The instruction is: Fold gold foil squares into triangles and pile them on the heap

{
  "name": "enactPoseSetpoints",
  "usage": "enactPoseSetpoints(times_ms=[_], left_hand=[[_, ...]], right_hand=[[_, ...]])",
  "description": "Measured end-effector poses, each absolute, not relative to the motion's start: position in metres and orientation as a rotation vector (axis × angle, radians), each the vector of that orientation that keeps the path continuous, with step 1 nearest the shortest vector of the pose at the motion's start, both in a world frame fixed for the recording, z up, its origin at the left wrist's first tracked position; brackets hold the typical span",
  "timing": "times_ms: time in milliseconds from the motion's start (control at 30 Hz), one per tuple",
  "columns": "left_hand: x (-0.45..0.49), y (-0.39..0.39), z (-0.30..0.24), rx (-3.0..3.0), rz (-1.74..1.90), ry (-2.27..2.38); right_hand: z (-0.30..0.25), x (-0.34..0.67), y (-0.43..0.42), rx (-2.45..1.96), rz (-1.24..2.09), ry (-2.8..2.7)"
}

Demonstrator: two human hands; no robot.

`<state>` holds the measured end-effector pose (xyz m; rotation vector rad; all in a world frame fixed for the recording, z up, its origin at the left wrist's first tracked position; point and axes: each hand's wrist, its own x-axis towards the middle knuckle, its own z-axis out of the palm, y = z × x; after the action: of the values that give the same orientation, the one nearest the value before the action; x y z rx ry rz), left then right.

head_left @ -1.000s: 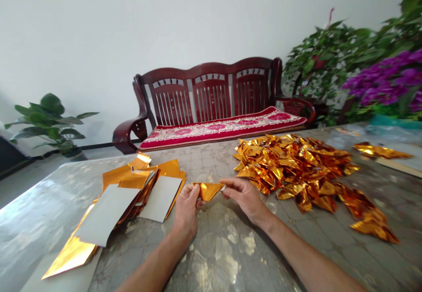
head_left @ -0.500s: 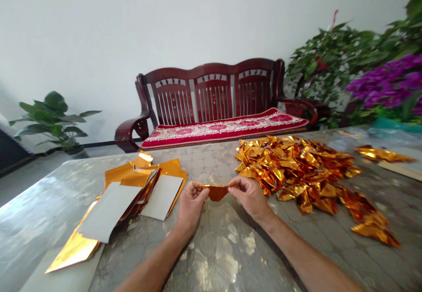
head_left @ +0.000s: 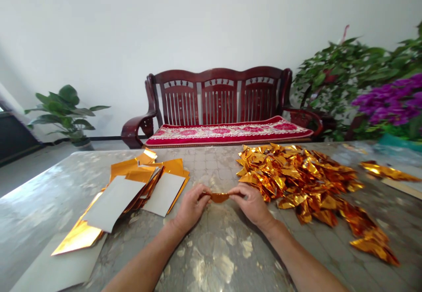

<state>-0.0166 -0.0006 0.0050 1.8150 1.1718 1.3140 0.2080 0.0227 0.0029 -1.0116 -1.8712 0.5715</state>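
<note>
Between my two hands is a small folded piece of gold foil paper [head_left: 219,197], held by its two ends above the table. My left hand [head_left: 194,204] pinches its left end between thumb and fingers. The right end is pinched the same way by my right hand [head_left: 249,202]. To the left lies a loose stack of gold foil sheets [head_left: 132,171], some turned with the pale grey back [head_left: 115,202] up. A heap of folded gold foil pieces [head_left: 296,173] spreads to the right of my right hand.
The patterned grey table [head_left: 211,257] fills the foreground. Behind it stands a dark red wooden bench [head_left: 219,101] with a red floral cushion. A potted plant [head_left: 70,114] is at the left; purple flowers [head_left: 389,101] and clear plastic are at the right.
The view has tilted and shifted slightly. The foil piece between my hands shows narrower and more curved at its lower edge, and my fingertips are closer together.
</note>
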Motion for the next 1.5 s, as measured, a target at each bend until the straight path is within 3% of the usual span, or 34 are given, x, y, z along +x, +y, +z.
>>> enactPoseSetpoints(times_ms=[633,967,1500], left_hand=[[-0.002,0.003,0.001,1.576,1.322,1.372],[0.006,-0.001,0.006,1.571,1.491,1.468],[0.009,0.002,-0.006,1.567,1.349,1.461]], right_hand=[[0.009,0.212,0.015,-0.995,0.219,-2.162],[0.013,0.191,0.008,-1.190,0.465,-1.961],[0.009,0.183,0.011,-1.271,0.570,-1.959]])
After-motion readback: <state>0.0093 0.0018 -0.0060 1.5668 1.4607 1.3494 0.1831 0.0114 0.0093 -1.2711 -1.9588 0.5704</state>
